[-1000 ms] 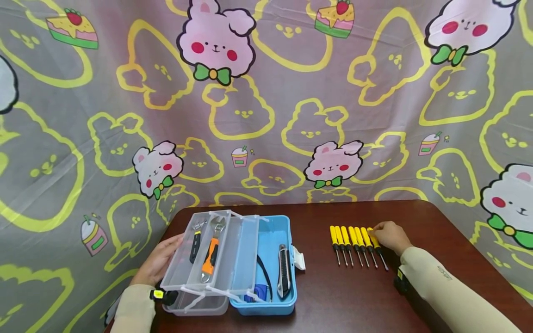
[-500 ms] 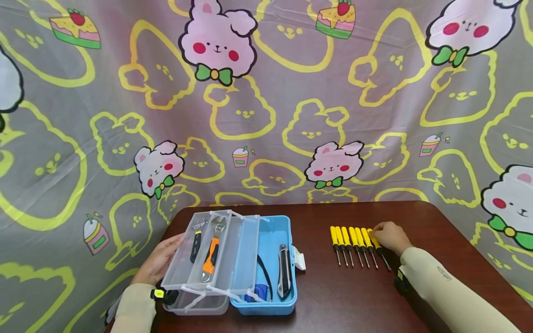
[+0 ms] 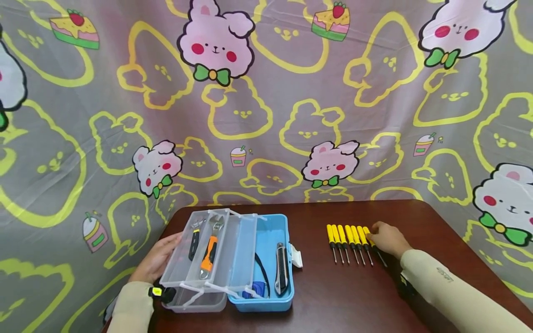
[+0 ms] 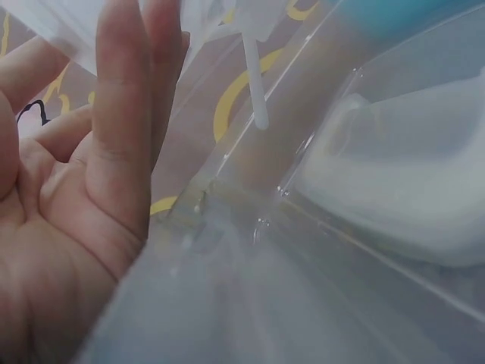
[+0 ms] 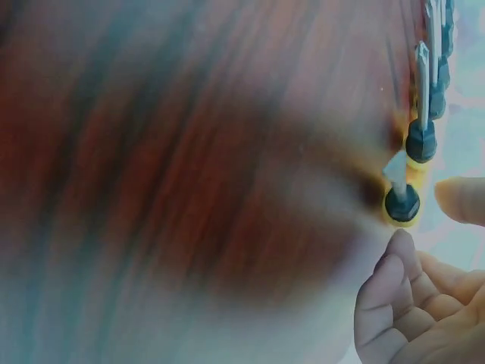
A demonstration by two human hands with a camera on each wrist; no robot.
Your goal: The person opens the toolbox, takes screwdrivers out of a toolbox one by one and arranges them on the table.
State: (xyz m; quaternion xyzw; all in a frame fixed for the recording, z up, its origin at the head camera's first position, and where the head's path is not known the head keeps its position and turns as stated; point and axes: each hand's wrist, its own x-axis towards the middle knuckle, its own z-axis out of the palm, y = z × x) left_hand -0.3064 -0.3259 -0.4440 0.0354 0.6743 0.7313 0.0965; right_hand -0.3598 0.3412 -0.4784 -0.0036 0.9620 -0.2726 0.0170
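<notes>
My right hand point(image 3: 390, 239) is at the right end of a row of yellow-handled screwdrivers point(image 3: 349, 234), its thumb and curled fingers around the handle of the last screwdriver point(image 5: 402, 205). Close up, that one's blade points toward the right wrist camera. On the left, my left hand point(image 3: 155, 260) touches the outer side of the raised clear tray point(image 3: 176, 264) of a blue toolbox point(image 3: 264, 305) with fairly straight fingers. Inside that tray lie an orange-handled adjustable wrench point(image 3: 209, 253) and a smaller black-handled one point(image 3: 194, 243).
In the toolbox's blue half are a utility knife point(image 3: 281, 273), a blue tape measure point(image 3: 255, 289) and a thin black strip point(image 3: 262, 268). A white latch point(image 3: 296, 256) sticks out over the brown table point(image 3: 325, 296). A patterned curtain point(image 3: 270, 111) stands behind.
The view has shifted slightly. The last screwdriver's shaft has tilted a little outward under my right hand, and more of its handle's end shows. My left hand stays at the tray.
</notes>
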